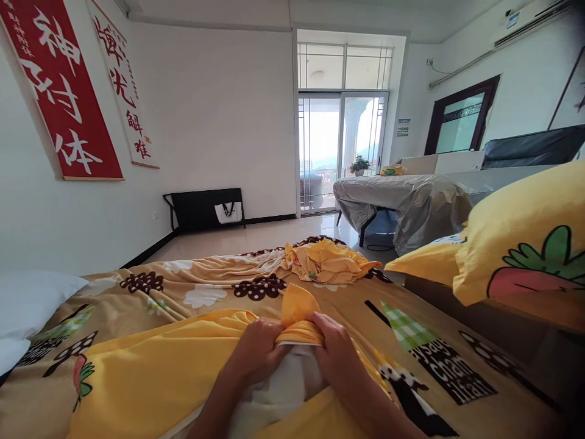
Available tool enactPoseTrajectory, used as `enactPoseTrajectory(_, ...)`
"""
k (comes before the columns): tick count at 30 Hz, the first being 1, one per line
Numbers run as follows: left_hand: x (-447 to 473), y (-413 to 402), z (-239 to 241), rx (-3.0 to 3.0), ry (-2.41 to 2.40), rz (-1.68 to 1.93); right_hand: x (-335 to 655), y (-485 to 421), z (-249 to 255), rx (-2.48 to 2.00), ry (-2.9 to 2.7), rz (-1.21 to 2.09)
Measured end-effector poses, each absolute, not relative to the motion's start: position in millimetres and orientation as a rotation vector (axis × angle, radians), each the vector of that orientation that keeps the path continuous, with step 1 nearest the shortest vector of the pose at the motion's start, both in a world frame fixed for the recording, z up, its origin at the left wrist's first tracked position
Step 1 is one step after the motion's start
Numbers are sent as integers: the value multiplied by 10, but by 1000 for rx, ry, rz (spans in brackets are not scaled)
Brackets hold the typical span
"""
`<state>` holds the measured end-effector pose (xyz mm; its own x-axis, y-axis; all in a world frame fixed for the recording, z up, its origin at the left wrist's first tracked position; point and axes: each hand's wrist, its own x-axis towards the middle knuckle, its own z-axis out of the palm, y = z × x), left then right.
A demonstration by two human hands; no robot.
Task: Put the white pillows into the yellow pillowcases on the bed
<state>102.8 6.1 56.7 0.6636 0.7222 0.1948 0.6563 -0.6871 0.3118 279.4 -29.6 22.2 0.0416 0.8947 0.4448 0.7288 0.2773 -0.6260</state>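
Note:
My left hand [258, 350] and my right hand [336, 350] are side by side low in the middle of the view, both closed on the bunched edge of a yellow pillowcase [159, 372]. A white pillow [283, 390] shows in the opening between my wrists. The pillowcase lies across a tan patterned bedsheet [411, 329] that covers the bed. A second crumpled yellow cloth [329, 261] lies further up the bed.
A yellow pillow with a strawberry print [525, 238] lies at the right. A white pillow [27, 305] sits at the left edge. Beyond the bed are a table under a grey cover [411, 198], a black rack [205, 210] by the wall, and a glass balcony door [340, 149].

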Motion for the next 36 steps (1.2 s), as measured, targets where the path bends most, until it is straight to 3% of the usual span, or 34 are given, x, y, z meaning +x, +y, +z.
enactPoseTrajectory(6, 1140, 60, 520, 2693, 1495, 398, 2887, -318, 237, -1609, -1776, 265)
enactPoseTrajectory(19, 1128, 52, 299, 2678, 1370, 391, 2951, -348, 374, -1462, -1876, 418)
enactPoseTrajectory(28, 1107, -113, 457, 2774, 1456, 470, 2931, -304, 325, -1584, -1899, 294)
enactPoseTrajectory(33, 1248, -518, 554, 3108, 877, 443, 2929, -246, 358, -1555, -1868, 245)
enactPoseTrajectory(36, 1369, -535, 443, 3046, 835, 443, 2945, -238, 372, -1523, -1860, 268)
